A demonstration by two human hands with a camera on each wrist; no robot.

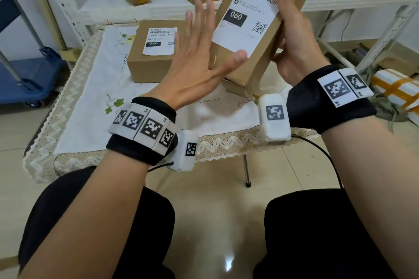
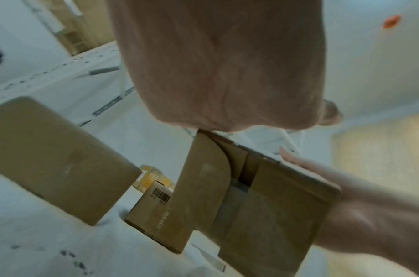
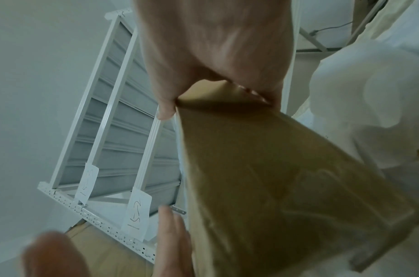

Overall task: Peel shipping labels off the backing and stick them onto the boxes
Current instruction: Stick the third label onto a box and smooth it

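While the right hand (image 1: 292, 36) grips the labelled box (image 1: 254, 56), the flat left hand (image 1: 199, 56) touches it.

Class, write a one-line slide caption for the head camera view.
Right hand holds a labelled box tilted above the table; open left hand touches its side.

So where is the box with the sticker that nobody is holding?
In the head view, the labelled box sits on the white tablecloth, toward the table's far side, left of the left hand and the held box.
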